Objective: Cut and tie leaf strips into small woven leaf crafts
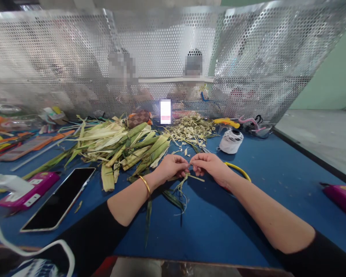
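Observation:
My left hand point(174, 167), with a gold bangle on the wrist, is closed in a pinch above the blue table. Close beside it my right hand point(209, 167) also pinches, its fingertips nearly meeting the left ones. What lies between the fingertips is too small to make out. Just under the hands are a narrow pale husk strip point(196, 178) and a tangle of thin whitish strands point(182, 188). Dark green leaf pieces point(173, 199) lie below. A large pile of corn husks point(115, 142) is beyond my left hand, and small husk scraps point(190, 129) are heaped farther back.
A white thread spool point(231, 141) stands at the back right, near a yellow-handled tool point(226, 122). To the left lie a phone point(59, 200) and a magenta power strip point(31, 190). A perforated screen point(167, 46) borders the back, with people behind it.

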`<action>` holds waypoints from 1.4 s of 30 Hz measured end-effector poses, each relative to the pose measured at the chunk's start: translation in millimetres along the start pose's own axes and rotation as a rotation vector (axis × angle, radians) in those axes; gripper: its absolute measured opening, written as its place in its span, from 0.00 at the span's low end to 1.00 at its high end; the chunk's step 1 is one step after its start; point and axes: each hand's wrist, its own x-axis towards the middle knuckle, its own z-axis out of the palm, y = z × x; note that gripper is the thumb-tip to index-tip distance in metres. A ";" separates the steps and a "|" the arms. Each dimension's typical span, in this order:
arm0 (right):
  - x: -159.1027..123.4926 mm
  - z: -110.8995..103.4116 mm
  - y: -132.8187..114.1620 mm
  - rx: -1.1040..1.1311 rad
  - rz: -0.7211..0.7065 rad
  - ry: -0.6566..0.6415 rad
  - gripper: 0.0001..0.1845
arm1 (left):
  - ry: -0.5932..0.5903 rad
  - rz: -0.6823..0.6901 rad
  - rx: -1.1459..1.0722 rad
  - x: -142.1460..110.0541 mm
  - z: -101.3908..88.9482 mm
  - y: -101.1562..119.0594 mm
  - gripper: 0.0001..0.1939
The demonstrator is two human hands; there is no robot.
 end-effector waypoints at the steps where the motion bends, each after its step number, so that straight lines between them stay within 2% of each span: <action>1: 0.0 0.0 0.0 0.004 0.003 0.001 0.06 | -0.008 0.001 -0.004 0.1 -0.5 -0.1 0.06; 12: -1.5 2.7 0.0 0.085 0.028 0.006 0.05 | -0.129 0.022 -0.007 0.3 -7.1 -1.3 0.06; 17: -1.4 2.5 0.3 0.063 0.018 0.027 0.04 | -0.066 0.004 0.000 0.3 -2.3 -0.7 0.03; 19: -0.7 1.8 1.1 0.062 0.000 0.062 0.03 | -0.033 -0.002 -0.018 0.2 -0.8 -0.8 0.07; 22: 0.6 0.9 2.3 0.154 0.005 0.103 0.04 | -0.017 -0.006 -0.023 -0.3 -0.3 -0.9 0.11; 27: 1.0 2.3 4.0 0.271 0.076 0.077 0.06 | -0.036 0.005 0.001 -0.6 -1.0 -1.3 0.11; 30: 1.2 3.0 5.7 0.179 0.039 0.071 0.05 | -0.045 0.017 0.015 -0.3 -1.6 -1.7 0.12; 34: 1.6 2.5 6.8 -0.078 -0.001 0.042 0.06 | -0.048 0.038 -0.009 0.1 -2.9 -2.7 0.13; 37: 1.1 2.4 6.1 -0.142 -0.039 0.008 0.08 | -0.061 0.062 -0.035 1.8 -4.0 -5.3 0.11; 42: 1.6 5.0 8.4 -0.203 -0.089 0.067 0.09 | -0.057 0.058 -0.048 6.2 -4.4 -11.5 0.12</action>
